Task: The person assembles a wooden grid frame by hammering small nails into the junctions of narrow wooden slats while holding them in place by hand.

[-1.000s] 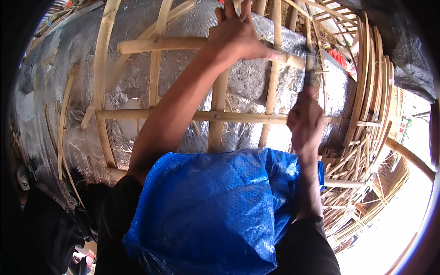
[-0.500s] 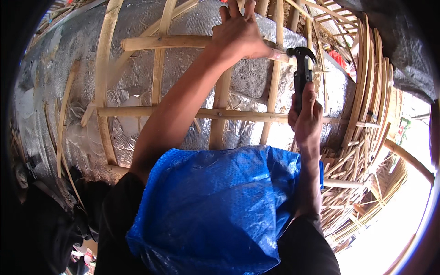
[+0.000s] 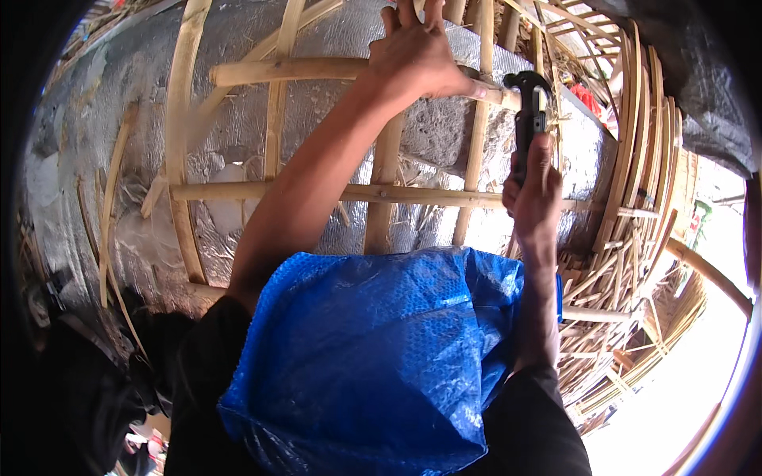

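Note:
My right hand (image 3: pixel 536 194) is closed round the handle of a black claw hammer (image 3: pixel 530 119). Its head is raised beside the right end of a bamboo pole (image 3: pixel 290 70). Across that pole lies my left hand (image 3: pixel 417 59), fingers spread beyond its far side, thumb stretched along it toward the hammer. The pole crosses several upright bamboo strips (image 3: pixel 276 119) of a lattice. Whether a nail stands at the pole's end cannot be made out. A lower crosspiece (image 3: pixel 429 198) runs below my hands.
Silvery foil sheeting (image 3: pixel 103 71) lies under the lattice. A blue woven plastic sheet (image 3: pixel 365 349) covers my lap. On the right, long bamboo slats (image 3: pixel 631 143) stand bundled above a heap of split sticks (image 3: pixel 595 349). Something red (image 3: pixel 586 99) shows beyond the lattice.
My right hand and the hammer have shifted slightly to the right, the hammer head a little farther up. My left hand stays on the pole, almost unmoved.

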### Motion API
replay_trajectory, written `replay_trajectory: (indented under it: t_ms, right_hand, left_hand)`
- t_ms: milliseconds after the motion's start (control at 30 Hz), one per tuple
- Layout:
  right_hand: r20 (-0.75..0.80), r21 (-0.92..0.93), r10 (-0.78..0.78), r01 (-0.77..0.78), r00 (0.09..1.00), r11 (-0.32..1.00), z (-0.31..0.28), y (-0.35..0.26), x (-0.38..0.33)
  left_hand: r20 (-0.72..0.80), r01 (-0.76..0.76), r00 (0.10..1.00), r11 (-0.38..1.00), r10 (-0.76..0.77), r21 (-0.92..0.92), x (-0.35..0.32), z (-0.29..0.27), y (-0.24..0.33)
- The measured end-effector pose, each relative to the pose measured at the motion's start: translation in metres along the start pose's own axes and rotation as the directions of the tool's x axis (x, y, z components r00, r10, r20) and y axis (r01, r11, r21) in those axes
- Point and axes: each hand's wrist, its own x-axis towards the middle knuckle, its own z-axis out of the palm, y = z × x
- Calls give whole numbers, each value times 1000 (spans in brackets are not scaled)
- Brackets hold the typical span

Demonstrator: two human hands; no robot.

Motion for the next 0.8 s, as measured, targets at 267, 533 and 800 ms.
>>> replay_trajectory:
  t_ms: [267,533,800]
  right_hand:
    - [-51,113,49,-43,997,993,8,6,-10]
    - [-203,32,-13,20,979,999,3,-2,-13]
    - [-89,-163,-274,257,958,952,-18,19,-19]
  left_hand:
    - [69,-33,997,981,47,-190,0,7,-5]
    - [108,-50,991,961,82,-271,-6,-6,-10]
    - [-182,-140,978,972,106,-190,0,29,-10]
